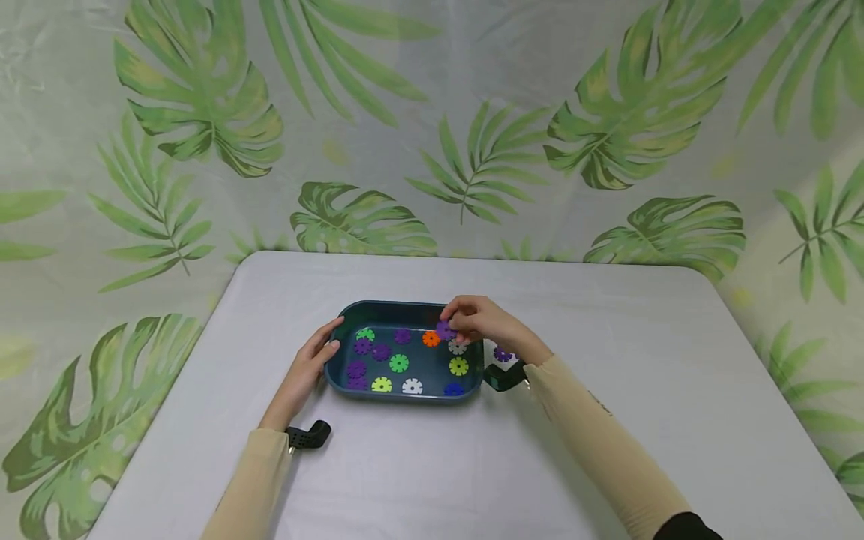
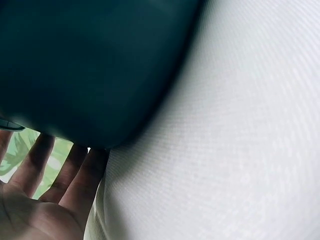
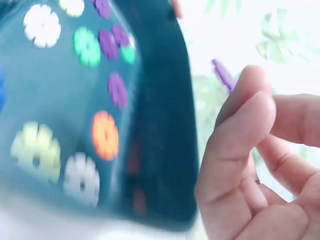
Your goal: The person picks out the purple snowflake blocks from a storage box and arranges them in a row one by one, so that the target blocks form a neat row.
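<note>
A dark teal tray [image 1: 428, 398] stands on the table with several notched, flower-shaped plastic discs inside. My left hand [image 1: 312, 361] lies along its left end; in the left wrist view, extended fingers [image 2: 80, 185] touch the outer wall. Over the tray's right back corner, my right hand [image 1: 487, 321] pinches a purple disc [image 1: 445, 330] between thumb and fingertips. The right wrist view shows that purple disc [image 3: 223, 75] edge-on, mostly hidden behind the fingers. Below it in the tray lie an orange disc [image 1: 430, 338], a white disc [image 1: 458, 347] and a yellow disc [image 1: 459, 366].
Another purple disc [image 1: 502, 354] lies outside the tray, right of it, partly hidden by the right wrist camera [image 1: 503, 376]. A white cloth covers the table [image 1: 391, 465]. Behind hangs a leaf-patterned curtain [image 1: 378, 150].
</note>
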Demonstrator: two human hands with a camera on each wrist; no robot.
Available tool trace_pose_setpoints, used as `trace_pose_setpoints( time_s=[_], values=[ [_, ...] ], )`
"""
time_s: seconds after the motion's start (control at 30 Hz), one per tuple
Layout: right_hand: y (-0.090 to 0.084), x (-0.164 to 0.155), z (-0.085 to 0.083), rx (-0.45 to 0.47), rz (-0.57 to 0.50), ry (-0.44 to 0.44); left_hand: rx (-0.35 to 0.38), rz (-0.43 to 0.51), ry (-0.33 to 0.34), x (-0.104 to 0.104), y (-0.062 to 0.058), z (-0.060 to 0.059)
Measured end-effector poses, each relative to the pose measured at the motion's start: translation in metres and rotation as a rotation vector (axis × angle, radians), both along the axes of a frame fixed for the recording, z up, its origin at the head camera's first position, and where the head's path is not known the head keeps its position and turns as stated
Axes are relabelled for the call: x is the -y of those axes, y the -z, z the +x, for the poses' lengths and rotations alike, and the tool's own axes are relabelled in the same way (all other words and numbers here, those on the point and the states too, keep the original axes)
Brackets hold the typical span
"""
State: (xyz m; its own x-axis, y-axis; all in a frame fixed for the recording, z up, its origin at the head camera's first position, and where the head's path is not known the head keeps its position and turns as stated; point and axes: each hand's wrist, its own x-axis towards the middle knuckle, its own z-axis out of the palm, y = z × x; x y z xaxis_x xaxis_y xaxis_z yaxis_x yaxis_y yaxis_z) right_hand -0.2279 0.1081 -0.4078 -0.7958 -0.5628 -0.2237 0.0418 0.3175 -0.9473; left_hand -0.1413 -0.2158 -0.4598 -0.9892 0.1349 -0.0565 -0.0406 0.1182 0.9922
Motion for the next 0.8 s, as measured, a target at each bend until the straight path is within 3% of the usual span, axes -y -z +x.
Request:
trace_pose_setpoints(
  time_s=[0.17,0.47,0.63,0.8],
  values=[
    [0.007,-0.052,0.002,-0.006,-0.002,0.114,0.002,-0.004,-0.004,0.000,0.001,0.000],
    [0.050,-0.136,0.014,0.014,0.098,0.282,-0.001,0.008,0.002,0.000,0.001,0.000],
    [0.064,-0.153,0.019,-0.014,0.176,0.293,-0.006,0.001,0.001,0.000,0.001,0.000],
    [0.061,-0.149,0.018,-0.075,0.272,0.326,-0.002,-0.003,-0.002,0.000,0.002,0.000]
  ],
)
